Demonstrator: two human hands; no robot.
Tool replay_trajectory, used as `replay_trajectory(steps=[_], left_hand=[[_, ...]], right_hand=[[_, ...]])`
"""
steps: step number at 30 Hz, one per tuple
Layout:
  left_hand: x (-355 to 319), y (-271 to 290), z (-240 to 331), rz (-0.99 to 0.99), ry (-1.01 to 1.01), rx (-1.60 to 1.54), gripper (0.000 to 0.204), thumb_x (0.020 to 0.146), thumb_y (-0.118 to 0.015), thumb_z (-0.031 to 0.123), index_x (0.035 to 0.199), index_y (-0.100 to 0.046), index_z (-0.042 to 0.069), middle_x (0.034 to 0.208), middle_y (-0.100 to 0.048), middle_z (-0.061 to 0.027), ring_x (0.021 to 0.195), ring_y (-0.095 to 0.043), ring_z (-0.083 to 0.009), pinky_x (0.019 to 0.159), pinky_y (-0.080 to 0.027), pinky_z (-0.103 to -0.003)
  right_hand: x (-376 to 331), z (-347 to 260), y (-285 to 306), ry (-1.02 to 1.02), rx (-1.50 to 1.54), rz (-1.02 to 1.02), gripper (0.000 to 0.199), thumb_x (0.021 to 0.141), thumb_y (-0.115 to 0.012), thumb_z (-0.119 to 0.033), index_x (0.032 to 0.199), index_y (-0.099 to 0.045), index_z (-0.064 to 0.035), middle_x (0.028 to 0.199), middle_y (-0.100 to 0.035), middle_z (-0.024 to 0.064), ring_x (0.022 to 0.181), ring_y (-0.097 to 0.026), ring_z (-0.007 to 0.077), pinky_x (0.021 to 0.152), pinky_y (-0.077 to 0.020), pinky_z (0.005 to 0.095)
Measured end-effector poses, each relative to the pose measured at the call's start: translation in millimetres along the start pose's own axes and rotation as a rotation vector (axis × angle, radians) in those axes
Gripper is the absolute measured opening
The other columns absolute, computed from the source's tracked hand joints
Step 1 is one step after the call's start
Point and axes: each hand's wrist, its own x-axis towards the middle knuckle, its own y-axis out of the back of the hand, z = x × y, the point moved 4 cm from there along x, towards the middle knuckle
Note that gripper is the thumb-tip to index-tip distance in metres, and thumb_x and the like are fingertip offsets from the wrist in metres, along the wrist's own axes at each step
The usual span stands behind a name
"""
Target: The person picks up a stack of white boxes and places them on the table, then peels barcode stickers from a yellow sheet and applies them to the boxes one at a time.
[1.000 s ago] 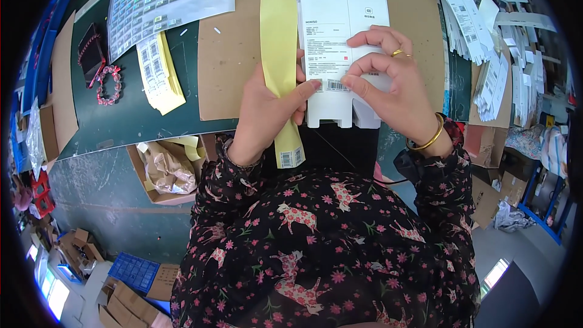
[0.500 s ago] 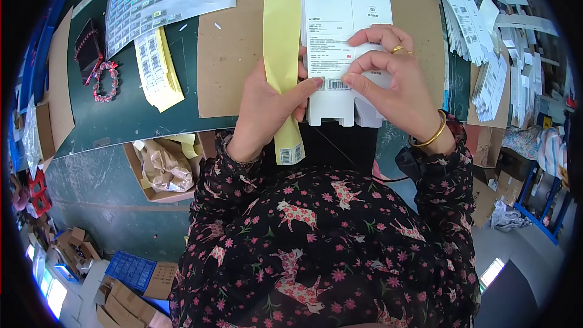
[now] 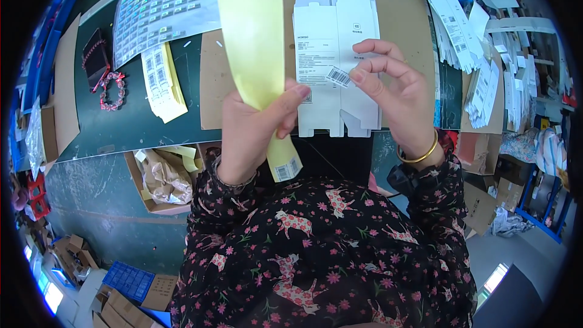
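Two hands at work, one view, the head camera.

Item 1: our left hand [image 3: 255, 130] grips a yellow backing strip [image 3: 258, 54], fingers closed round it, thumb reaching onto the lower edge of a flat white carton [image 3: 336, 70]. One barcode sticker shows at the strip's lower end [image 3: 286, 170].

Item 2: our right hand [image 3: 395, 94] pinches a small barcode label [image 3: 338, 76] between thumb and forefinger, narrow grip, the label lying against the carton's face near its middle. A gold bangle [image 3: 419, 155] sits on that wrist.

Step, as we judge it: labelling the carton, the sticker being set in place. The next move calls for pressing it flat and square, with the carton held steady.

Item 3: surface. We work over a brown cardboard sheet [image 3: 401, 0] on a dark green bench [image 3: 127, 127]. Left lie a large label sheet [image 3: 164, 6], a small yellow label pad [image 3: 163, 82] and a beaded bracelet [image 3: 112, 91]. Right, stacked flat cartons [image 3: 461, 30].

Item 4: room. An open box of crumpled paper [image 3: 161, 176] sits below the bench edge; more cardboard and a blue crate [image 3: 127, 280] lie on the floor.
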Motion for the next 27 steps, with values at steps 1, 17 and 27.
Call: replay_trajectory(steps=[1, 17, 27], left_hand=[[0, -7, 1, -0.035, 0.027, -0.062, 0.018, 0.095, -0.078, 0.009, 0.107, -0.069, -0.001, 0.071, -0.06, 0.001, 0.054, -0.05, -0.0041, 0.046, -0.034, -0.02], [-5, -9, 11, -0.068, -0.056, 0.153, 0.014, 0.092, -0.08, 0.01, 0.101, -0.073, 0.001, 0.078, -0.067, -0.0006, 0.066, -0.057, -0.0025, 0.056, -0.041, -0.019], [-7, -14, 15, -0.08, -0.364, 0.432, 0.017, 0.093, -0.079, 0.012, 0.104, -0.075, 0.0, 0.081, -0.069, 0.0015, 0.073, -0.06, -0.0023, 0.062, -0.047, -0.021]], right_hand=[[-3, -2, -2, 0.006, 0.038, 0.014, 0.011, 0.093, -0.078, -0.011, 0.098, -0.075, -0.0014, 0.132, -0.062, 0.0075, 0.127, -0.052, 0.0183, 0.11, -0.0388, 0.0359], [-12, -47, -4, 0.445, -0.47, 0.085, 0.014, 0.085, -0.082, -0.009, 0.098, -0.076, -0.009, 0.119, -0.068, 0.004, 0.119, -0.056, 0.0227, 0.103, -0.0391, 0.0364], [-12, -54, -21, 0.603, -0.693, 0.027, 0.012, 0.083, -0.082, -0.01, 0.094, -0.076, -0.0105, 0.119, -0.067, 0.0025, 0.114, -0.057, 0.0237, 0.098, -0.0394, 0.0365]])
